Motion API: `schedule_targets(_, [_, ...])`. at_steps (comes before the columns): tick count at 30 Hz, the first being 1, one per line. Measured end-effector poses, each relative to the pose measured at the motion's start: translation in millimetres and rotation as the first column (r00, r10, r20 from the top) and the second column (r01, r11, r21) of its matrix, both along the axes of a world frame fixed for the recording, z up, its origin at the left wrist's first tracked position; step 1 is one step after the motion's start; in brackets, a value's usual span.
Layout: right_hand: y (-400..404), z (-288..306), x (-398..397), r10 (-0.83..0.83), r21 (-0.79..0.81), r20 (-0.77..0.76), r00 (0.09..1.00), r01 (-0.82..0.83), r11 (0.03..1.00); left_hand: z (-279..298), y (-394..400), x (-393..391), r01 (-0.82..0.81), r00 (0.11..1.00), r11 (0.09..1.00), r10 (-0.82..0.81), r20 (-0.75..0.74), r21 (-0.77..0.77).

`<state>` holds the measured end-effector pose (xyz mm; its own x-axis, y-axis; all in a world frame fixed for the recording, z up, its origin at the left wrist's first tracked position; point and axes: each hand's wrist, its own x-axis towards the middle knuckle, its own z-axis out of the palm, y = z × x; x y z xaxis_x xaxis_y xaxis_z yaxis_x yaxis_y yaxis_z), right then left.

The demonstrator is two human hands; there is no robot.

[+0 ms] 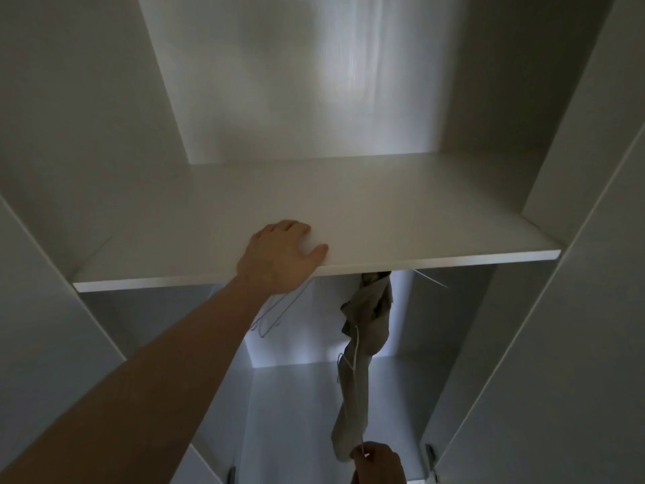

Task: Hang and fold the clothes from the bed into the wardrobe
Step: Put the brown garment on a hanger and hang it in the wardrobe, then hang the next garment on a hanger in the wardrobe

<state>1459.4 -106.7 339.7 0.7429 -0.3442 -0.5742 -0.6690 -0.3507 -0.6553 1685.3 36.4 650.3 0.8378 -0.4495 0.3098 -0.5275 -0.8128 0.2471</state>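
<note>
I look into the open white wardrobe. My left hand (279, 255) rests flat on the front edge of its shelf (401, 218), fingers spread on top. Below the shelf a beige garment (363, 330) hangs bunched and twisted; its top is hidden behind the shelf edge. A thin white drawstring (355, 347) dangles along it. My right hand (378, 464), at the bottom edge of the view, pinches the lower end of the garment and string. Several empty wire hangers (275, 317) hang under the shelf, just behind my left wrist.
The wardrobe's side panels (87, 141) and open doors (576, 344) frame the compartment on both sides. Another thin hanger tip (431, 280) pokes out under the shelf to the right of the garment. A pale floor panel (296, 413) lies below.
</note>
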Motion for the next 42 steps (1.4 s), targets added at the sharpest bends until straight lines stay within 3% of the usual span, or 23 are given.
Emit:
schedule_targets(6, [5,26,-50,-0.059,0.0,0.167,0.984,0.06,0.998,0,5,-21,0.035,0.983,0.994,-0.017,0.181,-0.1])
schedule_targets(8, [4,38,-70,-0.104,0.036,0.193,0.976,0.099,0.994,-15,11,-40,0.162,0.949,0.96,-0.088,0.302,-0.228])
schedule_targets(11, [7,56,-106,-0.16,0.049,0.179,0.971,0.154,0.987,-65,23,-87,0.417,0.882,0.829,-0.269,0.387,-0.374])
schedule_targets(14, [20,73,-148,-0.257,0.063,0.154,0.954,0.25,0.966,-131,39,-143,0.495,0.868,0.744,-0.439,0.23,-0.448])
schedule_targets(17, [45,88,-188,-0.399,0.111,0.119,0.909,0.387,0.915,-194,60,-184,0.458,0.818,0.76,-0.564,-0.117,-0.46])
schedule_targets(21, [87,105,-242,-0.548,0.126,0.08,0.833,0.537,0.834,-254,80,-220,0.508,0.619,0.788,-0.615,-0.489,-0.347])
schedule_targets(25, [122,114,-304,-0.686,0.11,0.059,0.725,0.678,0.727,-281,89,-264,0.693,0.404,0.678,-0.647,-0.647,-0.246])
schedule_targets(28, [141,125,-346,-0.787,0.071,0.114,0.606,0.785,0.615,-282,76,-290,0.78,0.301,0.582,-0.671,-0.678,-0.23])
schedule_targets(31, [153,142,-389,-0.816,-0.025,0.152,0.558,0.827,0.561,-275,49,-313,0.829,0.251,0.504,-0.721,-0.646,-0.24])
schedule_targets(40, [203,178,-549,-0.863,-0.138,0.306,0.403,0.915,0.379,-230,-30,-426,0.817,0.295,0.49,-0.809,-0.509,-0.305])
schedule_targets(42, [219,179,-592,-0.869,-0.138,0.313,0.382,0.924,0.356,-223,-41,-463,0.854,0.291,0.455,-0.82,-0.493,-0.252])
